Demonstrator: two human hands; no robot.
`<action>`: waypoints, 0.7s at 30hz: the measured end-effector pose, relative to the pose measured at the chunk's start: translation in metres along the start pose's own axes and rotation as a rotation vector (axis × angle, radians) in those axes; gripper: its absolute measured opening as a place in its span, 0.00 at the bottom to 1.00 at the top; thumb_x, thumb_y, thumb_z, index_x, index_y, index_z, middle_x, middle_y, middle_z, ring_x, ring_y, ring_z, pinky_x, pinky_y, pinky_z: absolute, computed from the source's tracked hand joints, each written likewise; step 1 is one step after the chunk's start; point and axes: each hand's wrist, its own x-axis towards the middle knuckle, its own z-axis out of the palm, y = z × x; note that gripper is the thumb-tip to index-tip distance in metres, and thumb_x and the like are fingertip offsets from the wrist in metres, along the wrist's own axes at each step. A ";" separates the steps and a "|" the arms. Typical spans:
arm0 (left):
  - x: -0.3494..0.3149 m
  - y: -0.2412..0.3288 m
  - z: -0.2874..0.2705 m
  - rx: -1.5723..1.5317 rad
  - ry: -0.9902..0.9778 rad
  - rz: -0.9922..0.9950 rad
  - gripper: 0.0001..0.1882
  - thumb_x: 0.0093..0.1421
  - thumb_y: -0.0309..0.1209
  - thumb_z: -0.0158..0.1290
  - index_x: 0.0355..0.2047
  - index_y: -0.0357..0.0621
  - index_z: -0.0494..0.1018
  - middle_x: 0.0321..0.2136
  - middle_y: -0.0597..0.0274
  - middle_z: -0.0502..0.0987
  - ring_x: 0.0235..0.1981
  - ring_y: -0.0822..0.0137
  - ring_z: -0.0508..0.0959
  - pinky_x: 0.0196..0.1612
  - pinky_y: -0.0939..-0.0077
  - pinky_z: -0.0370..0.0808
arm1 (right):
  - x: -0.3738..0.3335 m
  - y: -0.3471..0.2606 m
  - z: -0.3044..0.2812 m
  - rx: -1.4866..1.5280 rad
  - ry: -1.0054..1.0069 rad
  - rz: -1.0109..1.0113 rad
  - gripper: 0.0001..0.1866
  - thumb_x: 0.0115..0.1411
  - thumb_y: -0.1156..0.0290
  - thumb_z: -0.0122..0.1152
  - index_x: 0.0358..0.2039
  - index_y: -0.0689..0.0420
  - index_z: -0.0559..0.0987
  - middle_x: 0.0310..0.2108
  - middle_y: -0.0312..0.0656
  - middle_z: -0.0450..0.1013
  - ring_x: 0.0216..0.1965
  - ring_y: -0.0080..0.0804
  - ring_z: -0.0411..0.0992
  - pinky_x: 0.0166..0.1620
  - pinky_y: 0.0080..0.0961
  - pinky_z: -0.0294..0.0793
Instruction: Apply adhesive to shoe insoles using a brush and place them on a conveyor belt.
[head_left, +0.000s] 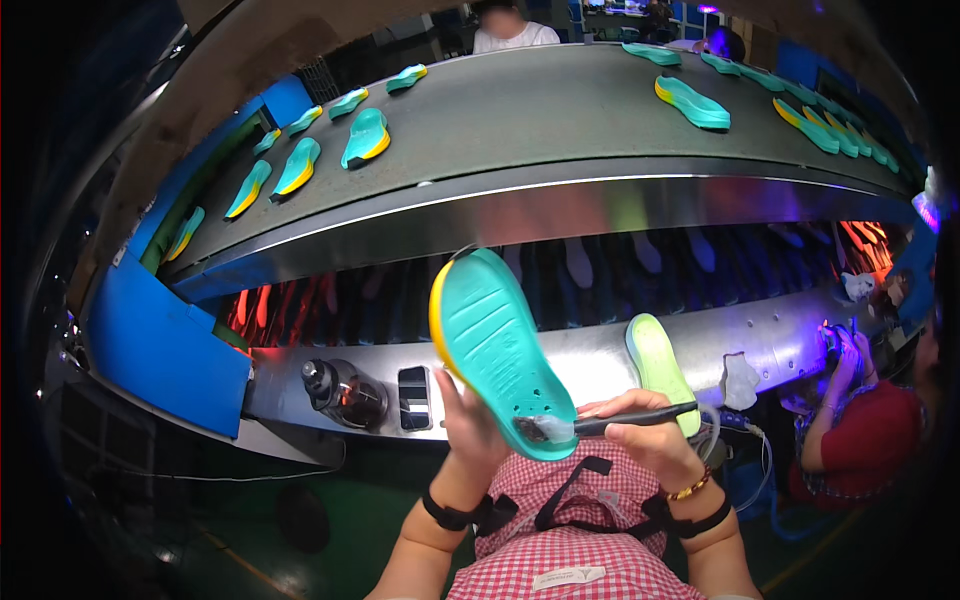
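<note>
My left hand (468, 425) grips a teal shoe sole (495, 335) with a yellow edge, tilted up in front of me. Its fingers are partly hidden behind the sole. In my right hand (640, 432) is a brush (640, 418) with a dark handle and whitish bristles. The bristles touch the sole's lower end, beside several small holes. On the metal ledge, just beyond my right hand, a pale green shoe sole (660, 365) lies flat.
A grey conveyor belt (520, 120) carries several teal and yellow soles. Left on the metal ledge (530, 372) stand a dark bottle (343, 393) and a phone-like black object (414, 398). A white scrap (740, 382) lies right. A co-worker in red (875, 435) sits at right.
</note>
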 end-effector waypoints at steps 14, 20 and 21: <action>0.009 0.017 -0.035 0.414 -0.348 -0.456 0.28 0.56 0.41 0.48 0.50 0.33 0.60 0.41 0.56 0.71 0.39 0.70 0.74 0.43 0.77 0.71 | 0.009 -0.031 0.006 -0.718 -0.481 -0.194 0.11 0.49 0.80 0.60 0.36 0.63 0.76 0.35 0.47 0.74 0.39 0.34 0.73 0.44 0.24 0.72; 0.012 0.027 -0.028 0.429 -0.388 -0.700 0.26 0.57 0.36 0.46 0.53 0.33 0.58 0.43 0.54 0.70 0.40 0.70 0.73 0.45 0.77 0.70 | 0.008 -0.046 -0.002 -0.682 -0.560 -0.136 0.13 0.49 0.81 0.58 0.38 0.62 0.75 0.39 0.47 0.73 0.42 0.37 0.72 0.46 0.27 0.70; 0.011 0.026 -0.022 0.531 -0.381 -0.713 0.27 0.56 0.36 0.46 0.53 0.33 0.58 0.44 0.52 0.69 0.42 0.67 0.73 0.45 0.75 0.70 | 0.011 -0.048 -0.005 -0.702 -0.601 -0.143 0.13 0.49 0.80 0.57 0.38 0.61 0.75 0.39 0.47 0.73 0.42 0.37 0.72 0.46 0.27 0.70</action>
